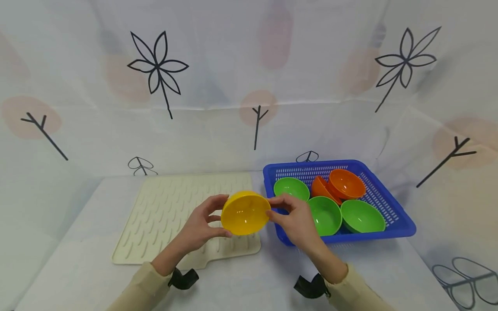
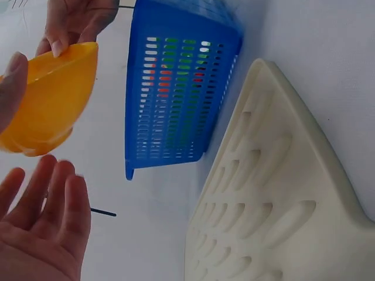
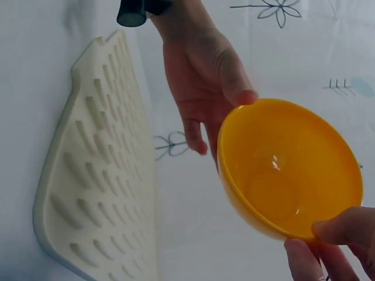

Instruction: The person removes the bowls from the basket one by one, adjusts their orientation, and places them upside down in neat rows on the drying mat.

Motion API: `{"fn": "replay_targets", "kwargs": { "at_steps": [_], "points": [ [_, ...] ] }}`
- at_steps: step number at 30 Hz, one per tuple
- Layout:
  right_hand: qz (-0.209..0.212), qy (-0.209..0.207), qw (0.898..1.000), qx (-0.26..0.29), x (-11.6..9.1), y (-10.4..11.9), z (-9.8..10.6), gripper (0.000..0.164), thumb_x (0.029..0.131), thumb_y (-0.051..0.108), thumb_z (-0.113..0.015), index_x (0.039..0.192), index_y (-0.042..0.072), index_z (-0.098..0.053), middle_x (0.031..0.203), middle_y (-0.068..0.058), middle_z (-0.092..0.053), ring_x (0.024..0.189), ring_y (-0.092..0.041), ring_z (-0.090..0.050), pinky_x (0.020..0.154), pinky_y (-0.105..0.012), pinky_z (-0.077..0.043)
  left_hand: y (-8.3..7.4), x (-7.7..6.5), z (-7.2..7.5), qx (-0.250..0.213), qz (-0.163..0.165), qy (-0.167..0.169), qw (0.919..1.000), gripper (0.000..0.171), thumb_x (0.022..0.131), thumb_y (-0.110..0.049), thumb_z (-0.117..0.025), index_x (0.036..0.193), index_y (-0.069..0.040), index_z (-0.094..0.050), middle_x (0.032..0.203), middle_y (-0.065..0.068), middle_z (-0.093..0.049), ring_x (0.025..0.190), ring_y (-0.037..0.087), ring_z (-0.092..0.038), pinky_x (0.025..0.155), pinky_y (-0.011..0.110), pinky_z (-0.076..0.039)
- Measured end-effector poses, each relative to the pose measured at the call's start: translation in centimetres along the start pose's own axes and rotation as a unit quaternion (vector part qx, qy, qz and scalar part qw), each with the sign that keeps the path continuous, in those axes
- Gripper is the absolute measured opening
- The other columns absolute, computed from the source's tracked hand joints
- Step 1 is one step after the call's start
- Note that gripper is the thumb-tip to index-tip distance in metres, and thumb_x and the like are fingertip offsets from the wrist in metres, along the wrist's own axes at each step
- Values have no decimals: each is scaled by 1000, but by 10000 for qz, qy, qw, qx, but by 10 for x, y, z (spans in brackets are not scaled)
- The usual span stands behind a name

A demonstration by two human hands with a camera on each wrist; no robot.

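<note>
A yellow bowl [image 1: 246,213] is held up between both hands, tilted so that its glossy inside faces the head camera. My right hand [image 1: 295,217] pinches the rim, thumb [image 3: 345,227] on the inner side and fingers outside. At the opposite side, my left hand [image 1: 205,220] holds the bowl between its thumb and fingers. In the right wrist view the left thumb [image 3: 245,97] lies at the rim. From the left wrist view, the left fingers [image 2: 50,211] reach toward the bowl's foot; whether all touch is unclear.
Behind and left of the hands lies a cream ridged drying mat [image 1: 175,207]. On the right stands a blue perforated basket [image 1: 389,203] with green bowls [image 1: 363,216] and orange bowls [image 1: 347,183] inside. A patterned white cloth [image 1: 218,86] hangs at the back.
</note>
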State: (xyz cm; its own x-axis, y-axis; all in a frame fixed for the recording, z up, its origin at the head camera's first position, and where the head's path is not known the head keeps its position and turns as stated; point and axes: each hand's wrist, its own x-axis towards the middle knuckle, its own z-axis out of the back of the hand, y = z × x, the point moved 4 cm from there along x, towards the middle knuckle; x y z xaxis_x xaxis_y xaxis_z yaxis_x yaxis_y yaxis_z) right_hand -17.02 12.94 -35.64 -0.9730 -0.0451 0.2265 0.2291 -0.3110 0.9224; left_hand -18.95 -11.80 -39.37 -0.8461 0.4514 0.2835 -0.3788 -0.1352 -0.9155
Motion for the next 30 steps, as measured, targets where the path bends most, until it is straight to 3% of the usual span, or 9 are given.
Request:
{"fn": "replay_targets", "kwargs": {
  "at_steps": [5,12,20,26,30],
  "points": [
    [121,105,9971,750,-3,-5,-1,21,85,-1,-76,106,1,-72,105,-13,-69,100,-26,-66,81,-28,-58,-2,0,1,-157,-141,118,9997,69,80,-16,-85,140,-17,-52,135,0,-58,121,23,-55,91,45,-55],
    [-160,290,9899,1375,-4,-9,-5,25,87,-3,-73,111,-3,-69,111,-18,-67,103,-29,-64,84,-31,-58,-7,0,4,-147,-377,142,9991,65,80,-13,-85,138,-18,-55,134,2,-57,118,25,-58,82,39,-59],
    [-321,482,9928,1045,-5,-9,-4,30,91,1,-71,120,3,-69,117,-12,-68,112,-28,-62,90,-27,-54,-13,-4,10,142,-711,-27,9974,68,80,-6,-84,141,-17,-56,135,2,-54,116,26,-58,80,40,-60],
    [-374,584,9944,799,-6,-5,-1,35,93,12,-71,128,7,-66,122,-8,-68,117,-27,-61,92,-25,-52,-12,-6,12,714,-648,-193,9952,68,74,-2,-87,136,-13,-60,132,2,-54,113,23,-56,79,41,-60],
    [-413,789,9942,596,-7,-1,-2,42,92,22,-73,131,9,-64,125,-7,-66,119,-27,-59,97,-32,-52,-14,-7,11,1184,-926,-238,9883,69,69,0,-90,132,-7,-62,130,7,-54,112,25,-56,76,39,-61]
  ]
}}
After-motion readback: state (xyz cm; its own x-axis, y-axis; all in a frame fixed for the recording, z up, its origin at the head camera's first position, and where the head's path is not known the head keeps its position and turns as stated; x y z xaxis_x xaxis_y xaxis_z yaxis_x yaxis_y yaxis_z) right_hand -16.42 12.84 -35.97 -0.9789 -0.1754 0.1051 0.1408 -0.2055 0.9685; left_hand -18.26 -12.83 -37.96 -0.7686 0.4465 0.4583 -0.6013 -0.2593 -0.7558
